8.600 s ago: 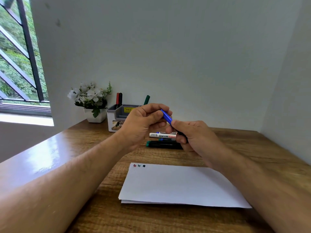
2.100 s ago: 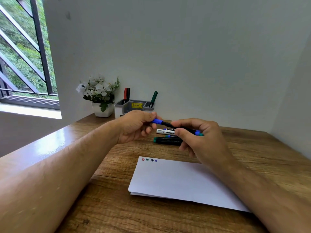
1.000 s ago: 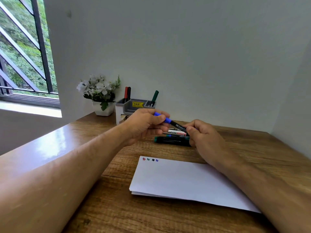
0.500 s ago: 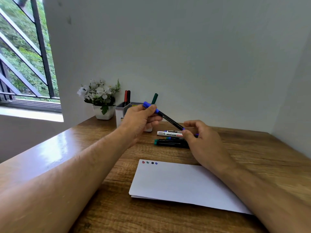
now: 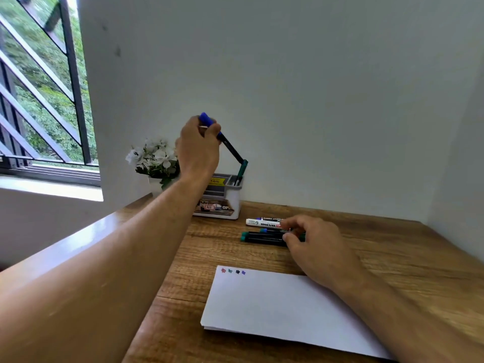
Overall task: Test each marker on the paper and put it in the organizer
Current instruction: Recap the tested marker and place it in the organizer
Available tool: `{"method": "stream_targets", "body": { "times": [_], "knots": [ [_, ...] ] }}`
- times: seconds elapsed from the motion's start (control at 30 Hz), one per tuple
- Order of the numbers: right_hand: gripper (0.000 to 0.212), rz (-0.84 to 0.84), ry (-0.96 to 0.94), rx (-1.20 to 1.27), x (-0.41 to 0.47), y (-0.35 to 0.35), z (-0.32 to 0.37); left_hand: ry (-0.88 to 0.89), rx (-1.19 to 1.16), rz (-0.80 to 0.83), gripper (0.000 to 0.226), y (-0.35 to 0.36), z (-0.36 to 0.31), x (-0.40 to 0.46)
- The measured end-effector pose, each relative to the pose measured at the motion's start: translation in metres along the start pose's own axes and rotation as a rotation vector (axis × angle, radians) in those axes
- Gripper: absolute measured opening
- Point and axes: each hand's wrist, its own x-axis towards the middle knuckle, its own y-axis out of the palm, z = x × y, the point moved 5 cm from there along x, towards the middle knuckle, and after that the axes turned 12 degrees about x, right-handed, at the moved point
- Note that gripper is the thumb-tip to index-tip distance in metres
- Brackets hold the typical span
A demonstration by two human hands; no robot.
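Note:
My left hand (image 5: 199,148) grips a blue-capped black marker (image 5: 227,142) by its cap end, held slanted above the grey and white organizer (image 5: 227,199); its lower end sits near a green marker (image 5: 242,170) standing in the organizer's right slot. My right hand (image 5: 313,241) rests on the loose markers lying on the desk, fingers curled on a black marker with a teal cap (image 5: 262,237). A white whiteboard marker (image 5: 263,222) lies just behind it. The white paper (image 5: 282,307) shows several small colour marks at its top left corner.
A small white pot of white flowers (image 5: 155,163) stands left of the organizer, against the wall. The wooden desk (image 5: 392,258) ends at walls behind and to the right. A barred window (image 5: 39,100) is at far left.
My left hand has lifted the blue-capped marker up and back over the organizer. My right hand let go of it and dropped onto the loose markers on the desk.

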Motion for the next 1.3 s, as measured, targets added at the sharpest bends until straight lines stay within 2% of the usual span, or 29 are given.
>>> {"method": "stream_targets", "body": {
  "times": [0.1, 0.17, 0.57, 0.93, 1.1, 1.3],
  "knots": [
    [0.023, 0.046, 0.0, -0.016, 0.0, 0.003, -0.001, 0.117, 0.162, -0.028, 0.011, 0.009, -0.006, 0.009],
    [0.023, 0.069, -0.002, -0.019, 0.0, 0.004, -0.002, 0.155, 0.28, 0.015, 0.019, 0.02, -0.002, 0.009],
    [0.017, 0.038, 0.024, -0.05, 0.004, 0.002, -0.005, 0.126, 0.616, 0.258, 0.021, 0.065, 0.039, -0.001],
    [0.012, 0.046, 0.033, -0.106, 0.006, 0.005, -0.009, 0.034, 0.603, 0.297, 0.018, 0.072, 0.055, 0.0],
    [0.011, 0.036, 0.038, -0.11, 0.007, 0.004, -0.009, 0.04, 0.601, 0.296, 0.021, 0.069, 0.05, -0.004],
    [0.019, 0.036, 0.101, -0.148, 0.007, -0.001, -0.009, 0.117, 0.477, 0.254, 0.006, 0.06, 0.012, -0.022]
  ]
}}
